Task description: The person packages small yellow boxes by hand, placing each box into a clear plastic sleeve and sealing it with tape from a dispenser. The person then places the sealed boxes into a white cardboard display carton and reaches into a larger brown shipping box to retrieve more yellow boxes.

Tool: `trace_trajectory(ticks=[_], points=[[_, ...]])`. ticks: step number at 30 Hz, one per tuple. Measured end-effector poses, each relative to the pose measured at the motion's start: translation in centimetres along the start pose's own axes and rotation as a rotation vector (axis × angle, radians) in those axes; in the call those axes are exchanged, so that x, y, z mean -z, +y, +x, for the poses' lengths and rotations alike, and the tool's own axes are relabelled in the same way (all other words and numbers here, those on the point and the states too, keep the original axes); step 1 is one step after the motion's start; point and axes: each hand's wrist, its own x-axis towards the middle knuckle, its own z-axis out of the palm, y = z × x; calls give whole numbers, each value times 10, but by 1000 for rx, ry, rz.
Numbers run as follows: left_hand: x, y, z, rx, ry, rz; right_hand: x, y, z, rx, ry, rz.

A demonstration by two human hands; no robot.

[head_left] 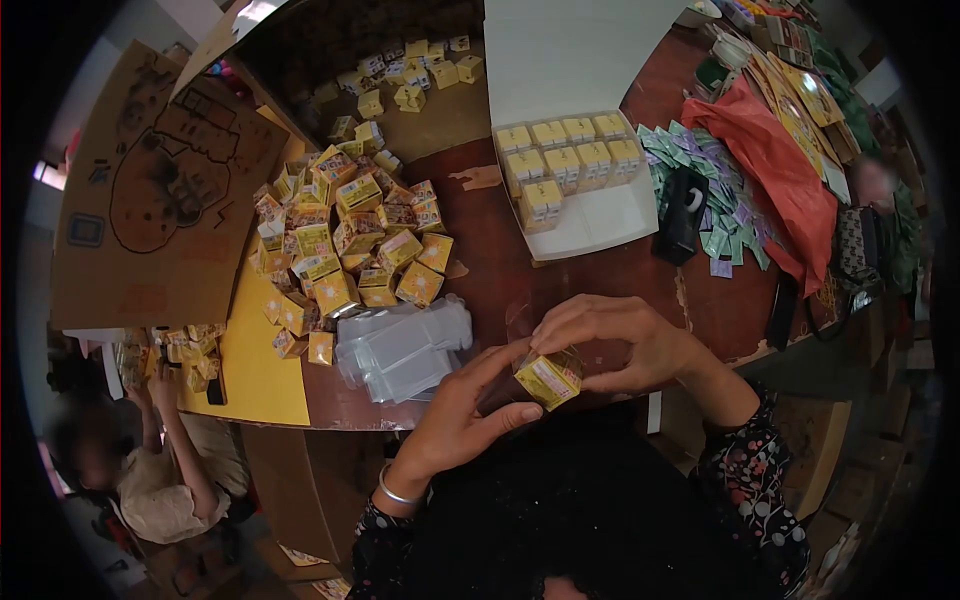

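A small yellow printed box point(552, 382) is held between both hands just over the near edge of the table. My right hand point(632, 340) curls around its far and right sides, fingers and thumb closed on it. My left hand point(462, 408) has its fingertips and thumb at the left side of the same box. Something clear, perhaps plastic film, shows around the box's top, but I cannot make out its edges. Flat clear plastic sleeves point(405, 350) lie stacked beside my left hand. Beyond them is a heap of yellow boxes point(358, 232).
An open white carton point(600, 215) holds rows of yellow boxes. A brown carton point(440, 130) behind contains loose ones. Green and purple sachets point(718, 228), a black object point(682, 212) and a red plastic bag point(775, 175) lie right. A co-worker point(175, 490) sits at the left.
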Motion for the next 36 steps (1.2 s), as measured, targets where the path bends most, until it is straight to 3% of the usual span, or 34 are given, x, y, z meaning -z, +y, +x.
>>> trace_trajectory(ticks=[5, 13, 20, 26, 29, 36], points=[[4, -7, 2, -23, 23, -150, -2, 1, 3, 128, -13, -31], [-2, -1, 2, -83, 112, -111, -6, 0, 2, 221, -7, -117], [0, -5, 2, -79, 77, -115, -4, -5, 3, 212, -6, -138], [3, 2, -1, 86, 20, -344, 1, -5, 2, 135, 24, -136], [8, -10, -5, 151, -24, -309, 1, -4, 3, 113, 38, -103], [1, -21, -5, 103, -17, -310, 13, -7, 5, 105, -65, -64]])
